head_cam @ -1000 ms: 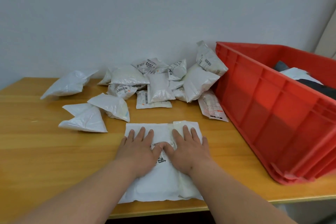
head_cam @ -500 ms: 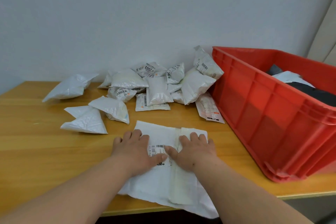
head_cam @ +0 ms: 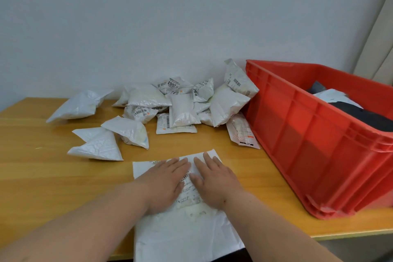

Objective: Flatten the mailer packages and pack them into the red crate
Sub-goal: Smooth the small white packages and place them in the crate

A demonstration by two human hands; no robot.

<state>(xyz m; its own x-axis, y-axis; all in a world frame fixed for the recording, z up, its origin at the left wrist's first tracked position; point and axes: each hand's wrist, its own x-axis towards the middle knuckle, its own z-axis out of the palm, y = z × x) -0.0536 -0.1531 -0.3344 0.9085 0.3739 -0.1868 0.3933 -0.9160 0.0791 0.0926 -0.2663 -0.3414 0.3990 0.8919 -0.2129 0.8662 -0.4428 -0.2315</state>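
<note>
A large white mailer [head_cam: 182,234] lies flat on the wooden table [head_cam: 42,176], its near end hanging over the front edge. My left hand [head_cam: 164,183] and my right hand [head_cam: 214,181] press down on it side by side with straight fingers, over its barcode label. The red crate [head_cam: 314,140] stands at the right and holds dark and white packages. A heap of puffy white mailers [head_cam: 182,104] sits behind my hands against the wall.
Three loose white mailers lie to the left: one at the far left [head_cam: 76,105], two nearer [head_cam: 97,144] [head_cam: 129,131]. A flat labelled mailer [head_cam: 242,132] leans by the crate's side. A curtain edge [head_cam: 378,38] shows at the far right.
The mailer has turned and slid toward me, so its near end now overhangs the table edge. Both hands have moved closer together and press with flatter fingers.
</note>
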